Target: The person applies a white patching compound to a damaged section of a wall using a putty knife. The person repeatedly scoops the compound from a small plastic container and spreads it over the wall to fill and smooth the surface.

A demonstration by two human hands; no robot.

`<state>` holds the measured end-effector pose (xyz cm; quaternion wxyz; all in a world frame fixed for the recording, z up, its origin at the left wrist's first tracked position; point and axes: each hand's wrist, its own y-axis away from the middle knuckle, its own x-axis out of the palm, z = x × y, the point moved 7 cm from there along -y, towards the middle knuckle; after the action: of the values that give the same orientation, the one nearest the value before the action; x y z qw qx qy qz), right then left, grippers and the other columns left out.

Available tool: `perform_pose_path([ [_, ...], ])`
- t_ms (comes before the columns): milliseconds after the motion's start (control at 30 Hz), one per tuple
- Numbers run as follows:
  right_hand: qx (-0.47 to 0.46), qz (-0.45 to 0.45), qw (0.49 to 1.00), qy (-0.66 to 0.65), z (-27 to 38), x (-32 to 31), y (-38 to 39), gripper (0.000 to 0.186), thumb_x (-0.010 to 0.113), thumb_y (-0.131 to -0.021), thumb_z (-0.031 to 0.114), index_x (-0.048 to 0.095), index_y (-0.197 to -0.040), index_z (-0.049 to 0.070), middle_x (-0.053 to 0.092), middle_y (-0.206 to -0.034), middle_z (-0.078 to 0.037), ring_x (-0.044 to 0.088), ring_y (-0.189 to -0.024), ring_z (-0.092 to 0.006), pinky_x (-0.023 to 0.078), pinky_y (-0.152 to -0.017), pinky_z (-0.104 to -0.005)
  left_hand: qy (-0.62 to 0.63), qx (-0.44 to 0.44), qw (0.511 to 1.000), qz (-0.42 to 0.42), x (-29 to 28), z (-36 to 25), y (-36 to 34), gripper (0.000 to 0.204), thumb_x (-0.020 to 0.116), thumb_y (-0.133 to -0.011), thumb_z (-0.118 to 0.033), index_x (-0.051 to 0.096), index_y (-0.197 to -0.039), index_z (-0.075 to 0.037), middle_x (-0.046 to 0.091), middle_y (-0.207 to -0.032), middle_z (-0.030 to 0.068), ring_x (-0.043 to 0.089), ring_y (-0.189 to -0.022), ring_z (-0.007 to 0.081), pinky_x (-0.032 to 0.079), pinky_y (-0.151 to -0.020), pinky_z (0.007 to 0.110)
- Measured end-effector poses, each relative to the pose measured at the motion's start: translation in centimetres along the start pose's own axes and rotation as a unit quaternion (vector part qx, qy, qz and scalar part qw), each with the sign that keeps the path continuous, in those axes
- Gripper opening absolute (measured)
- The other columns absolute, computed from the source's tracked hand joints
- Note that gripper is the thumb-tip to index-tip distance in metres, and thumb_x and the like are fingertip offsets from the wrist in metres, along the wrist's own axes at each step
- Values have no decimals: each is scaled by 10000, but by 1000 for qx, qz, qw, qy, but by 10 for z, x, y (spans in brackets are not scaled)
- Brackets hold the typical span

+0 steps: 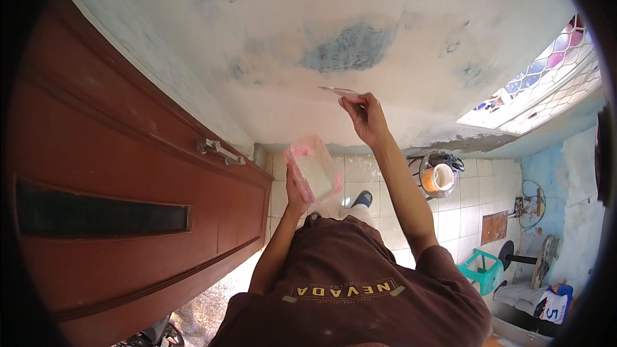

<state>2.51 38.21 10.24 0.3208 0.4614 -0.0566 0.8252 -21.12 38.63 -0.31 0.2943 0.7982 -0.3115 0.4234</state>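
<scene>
My left hand [295,194] is closed on the side of a clear plastic container [313,168] with pink smears along its rim and walls. Raised in front of the wall [276,106], my right hand [369,122] pinches a putty knife [339,92], its thin blade pointing left. I cannot tell whether the blade touches the wall. Above the knife, the pale plaster has a large grey-blue patch [352,48] with pinkish filler spread around it.
A brown door [122,148] with a metal handle [220,150] stands along the left. To the right, an orange-and-white bucket [438,178] rests near the wall. Beyond are a teal stool [481,271], a mesh-covered window [533,83] and a white tiled floor [450,223].
</scene>
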Motion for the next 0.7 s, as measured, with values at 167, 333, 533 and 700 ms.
perform_pose_path([
  [167, 55, -17, 998, -39, 29, 22, -114, 345, 344, -963, 72, 453, -1131, -209, 524, -1161, -315, 556, -1145, -480, 599, -961, -450, 6, 9, 1000, 10, 2, -3, -3, 640, 341, -1037, -559, 273, -1529, -153, 426, -1477, 80, 454, -1353, 255, 414, -1122, 447],
  [333, 8, 22, 993, -117, 127, 110, -126, 332, 385, -958, 62, 490, -1108, -216, 544, -1206, -347, 556, -1195, -456, 609, -950, -395, -27, 40, 999, 6, 0, -12, -5, 698, 347, -1015, -604, 272, -1533, -143, 415, -1495, 97, 442, -1369, 272, 405, -1126, 471],
  [533, -79, 61, 992, -82, 144, 132, -74, 272, 409, -945, 33, 517, -988, -213, 588, -1068, -303, 590, -1144, -415, 618, -931, -379, -6, 58, 998, 11, 4, -25, -1, 650, 358, -1031, -565, 267, -1528, -157, 417, -1480, 77, 453, -1354, 258, 419, -1120, 453],
  [700, 11, -10, 1000, -14, 68, 62, -81, 219, 419, -886, -11, 488, -947, -209, 594, -1039, -323, 633, -1047, -442, 625, -923, -387, 17, 36, 999, -1, -2, -25, -2, 636, 358, -1034, -554, 273, -1528, -163, 423, -1480, 74, 453, -1355, 258, 421, -1118, 456],
])
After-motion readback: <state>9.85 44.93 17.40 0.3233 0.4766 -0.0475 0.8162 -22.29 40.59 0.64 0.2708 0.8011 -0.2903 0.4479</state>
